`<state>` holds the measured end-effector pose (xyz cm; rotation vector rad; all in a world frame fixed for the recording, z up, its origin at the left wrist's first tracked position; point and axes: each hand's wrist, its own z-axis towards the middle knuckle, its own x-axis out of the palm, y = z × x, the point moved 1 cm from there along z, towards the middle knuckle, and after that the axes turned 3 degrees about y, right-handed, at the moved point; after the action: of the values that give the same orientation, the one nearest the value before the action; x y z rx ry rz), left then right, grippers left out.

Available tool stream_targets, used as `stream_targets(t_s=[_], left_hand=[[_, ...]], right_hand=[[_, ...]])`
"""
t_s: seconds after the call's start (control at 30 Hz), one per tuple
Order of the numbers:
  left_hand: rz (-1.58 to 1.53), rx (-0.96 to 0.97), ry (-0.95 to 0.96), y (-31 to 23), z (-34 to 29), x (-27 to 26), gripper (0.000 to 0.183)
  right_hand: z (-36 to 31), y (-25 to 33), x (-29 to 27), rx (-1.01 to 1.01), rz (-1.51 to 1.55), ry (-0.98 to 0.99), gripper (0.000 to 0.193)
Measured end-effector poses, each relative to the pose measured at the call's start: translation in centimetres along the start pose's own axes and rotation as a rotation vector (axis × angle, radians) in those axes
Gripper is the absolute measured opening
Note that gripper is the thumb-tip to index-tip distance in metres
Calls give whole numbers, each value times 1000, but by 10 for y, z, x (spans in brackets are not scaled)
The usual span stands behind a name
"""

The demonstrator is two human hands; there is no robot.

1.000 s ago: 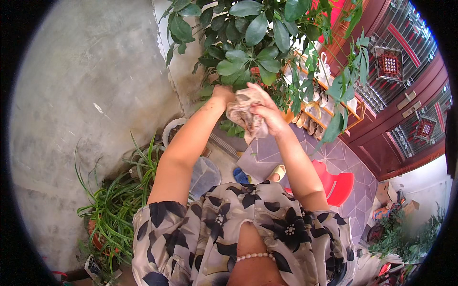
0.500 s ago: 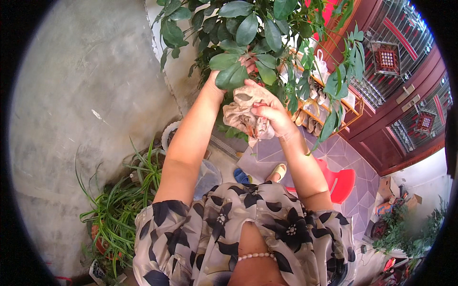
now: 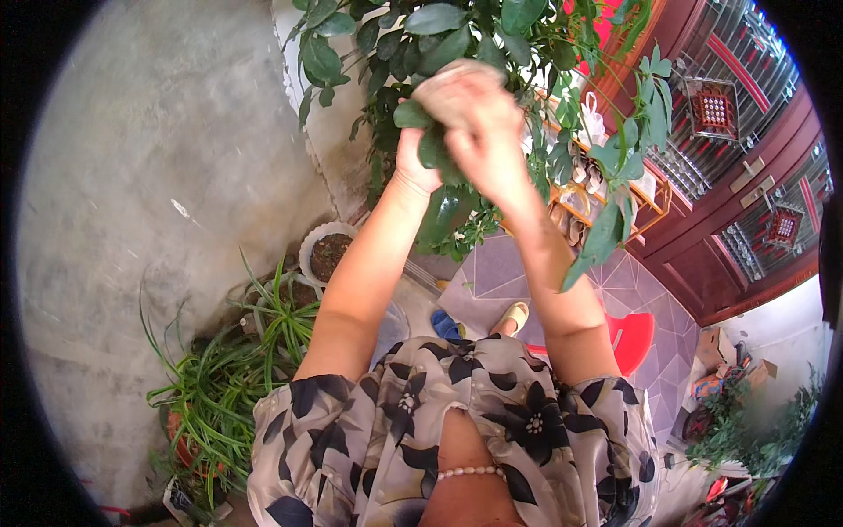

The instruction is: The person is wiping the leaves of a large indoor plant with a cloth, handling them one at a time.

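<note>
A tall green potted plant with broad glossy leaves (image 3: 436, 19) fills the top middle. My right hand (image 3: 492, 140), smeared by motion, grips a crumpled beige cloth (image 3: 458, 86) and presses it over the leaves. Under the same leaf cluster is my left hand (image 3: 414, 164), its palm side against a leaf (image 3: 430, 149). Leaves and the cloth hide the fingers of that hand.
A shoe rack (image 3: 645, 206) stands behind the plant, beside a dark red door (image 3: 702, 255). A red plastic chair (image 3: 632, 341) is at my right. At the left are a spider plant (image 3: 219, 378) and a white pot of soil (image 3: 309, 250). A concrete wall (image 3: 158, 176) rises there.
My right hand has swung up and slightly left with the cloth, onto the leaves. My left hand has shifted a little right and lower. The leaves between them have tilted.
</note>
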<state>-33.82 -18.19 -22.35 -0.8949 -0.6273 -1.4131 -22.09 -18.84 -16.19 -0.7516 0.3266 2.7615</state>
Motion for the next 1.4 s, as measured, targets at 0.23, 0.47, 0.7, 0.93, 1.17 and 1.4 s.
stream_targets(t_s=[0.23,0.47,0.7,0.93,1.17,1.4], left_hand=[[-300,422,359,36,-16,-33,64],[-16,-44,-16,-8,-10,-10,75],[-58,-43,137,-10,2,-18,83],[-908,-115,225,20,10,-1,84],[-843,28,125,26,38,-79,40],[480,193,339,31,54,-39,22]], right_hand=[[-29,38,40,14,-7,183,42],[-67,51,15,-4,347,353,24],[-76,20,-29,556,1272,95,28],[-28,-6,-60,604,1278,-674,33],[-4,-19,-42,257,917,-460,31],[-12,-17,5,233,556,-171,30]])
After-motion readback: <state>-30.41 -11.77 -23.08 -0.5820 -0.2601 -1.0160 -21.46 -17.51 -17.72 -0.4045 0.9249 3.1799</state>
